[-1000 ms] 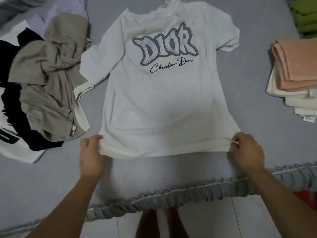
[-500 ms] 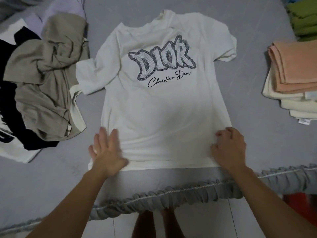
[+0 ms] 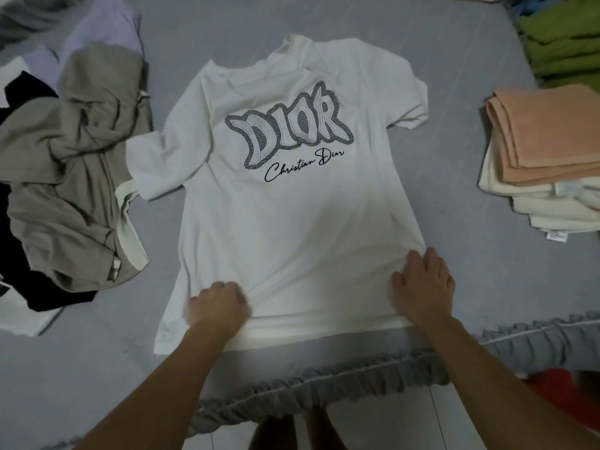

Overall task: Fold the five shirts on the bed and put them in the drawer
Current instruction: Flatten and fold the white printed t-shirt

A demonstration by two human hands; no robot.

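White shirt (image 3: 292, 228) flat, left hand (image 3: 216, 306) blurred, right hand (image 3: 423, 289) pressing hem

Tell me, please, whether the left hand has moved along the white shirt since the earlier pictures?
Yes. The left hand has moved from the hem corner inward onto the white shirt, toward its middle; motion blur hides its fingers.

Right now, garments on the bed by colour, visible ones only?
White, spread flat, printed shirt: 1
Taupe, crumpled: 1
Black, crumpled: 1
Lavender: 1
Peach, folded: 1
Cream, folded: at least 1; layers unclear
Green: at least 1
Total: at least 7
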